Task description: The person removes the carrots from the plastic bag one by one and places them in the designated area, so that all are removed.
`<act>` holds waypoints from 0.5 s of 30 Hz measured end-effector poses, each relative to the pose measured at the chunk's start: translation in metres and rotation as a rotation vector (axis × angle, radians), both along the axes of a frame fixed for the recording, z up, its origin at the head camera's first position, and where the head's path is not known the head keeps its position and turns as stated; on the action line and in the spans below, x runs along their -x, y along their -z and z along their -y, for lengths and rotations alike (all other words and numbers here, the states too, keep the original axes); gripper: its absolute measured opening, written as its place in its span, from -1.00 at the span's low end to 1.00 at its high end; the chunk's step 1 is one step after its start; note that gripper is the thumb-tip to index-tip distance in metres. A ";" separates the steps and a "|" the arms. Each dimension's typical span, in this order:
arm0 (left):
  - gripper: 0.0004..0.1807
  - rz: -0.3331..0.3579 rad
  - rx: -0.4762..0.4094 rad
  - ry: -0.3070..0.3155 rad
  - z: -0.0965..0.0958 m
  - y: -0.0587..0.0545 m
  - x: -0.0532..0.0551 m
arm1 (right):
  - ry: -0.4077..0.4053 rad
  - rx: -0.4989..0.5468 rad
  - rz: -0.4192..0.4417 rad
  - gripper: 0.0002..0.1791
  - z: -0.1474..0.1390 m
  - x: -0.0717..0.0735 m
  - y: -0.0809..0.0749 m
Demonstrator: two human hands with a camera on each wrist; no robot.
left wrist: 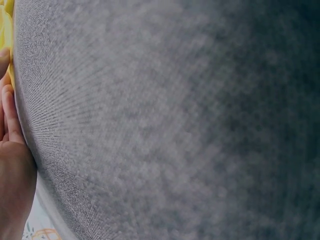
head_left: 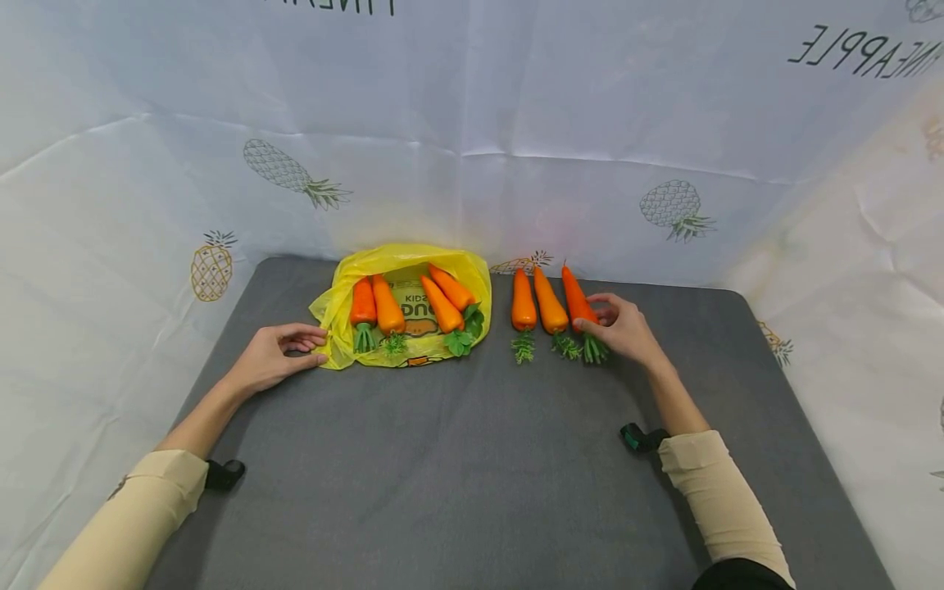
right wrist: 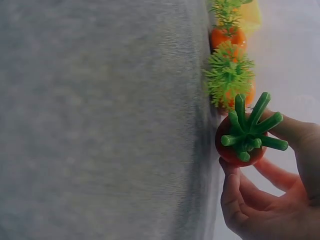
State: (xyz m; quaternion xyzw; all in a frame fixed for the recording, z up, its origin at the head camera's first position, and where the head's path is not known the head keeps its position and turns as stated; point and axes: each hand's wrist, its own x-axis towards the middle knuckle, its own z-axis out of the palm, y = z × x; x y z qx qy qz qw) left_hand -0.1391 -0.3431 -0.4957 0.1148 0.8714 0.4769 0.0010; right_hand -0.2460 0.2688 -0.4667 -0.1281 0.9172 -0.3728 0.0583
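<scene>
Right hand (head_left: 625, 328) down near the table's (head_left: 472, 475) far edge, right of centre, fingers and thumb curled round the rightmost carrot (head_left: 578, 306) of a loose row of three. Seen from the right wrist: thumb (right wrist: 295, 131) on one side, fingers (right wrist: 234, 192) on the other, pinching the orange body just behind the stubby green top (right wrist: 248, 131). Carrot lying flat on the grey surface, tip toward the far edge, top toward the near edge. Middle carrot (head_left: 550, 304) just beside it, left carrot (head_left: 524, 301) next over, both lying parallel, not clearly touching, frilly tops pointing at the near edge.

Left hand (head_left: 275, 354) resting on the table left of centre, at the near left corner of a yellow bag (head_left: 407, 260). Fingers loosely curled, thumb and fingertips at the bag's rim; cannot tell from the head view whether pinching the plastic or only touching it. Left wrist view: just the edge of the hand (left wrist: 12, 170), a sliver of yellow, and blurred grey cloth.

Bag lying open and flat against the far edge, left of the loose row. Four carrots on it: one pair (head_left: 374, 305) side by side at its left, another pair (head_left: 446, 297) angled at its right with leafy tops. Brown print showing on the plastic between them.

White sheet (head_left: 147, 164) with pineapple prints behind and to both sides of the table. Cream sleeves (head_left: 719, 492) on both forearms.
</scene>
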 end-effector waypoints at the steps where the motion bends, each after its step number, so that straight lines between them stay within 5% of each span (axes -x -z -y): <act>1: -0.59 0.002 -0.002 -0.001 0.000 0.000 0.000 | -0.002 -0.001 0.004 -0.34 0.000 0.000 0.002; 15: -0.59 0.006 0.004 -0.011 0.000 0.000 0.001 | 0.015 -0.011 -0.001 -0.32 0.000 -0.001 0.009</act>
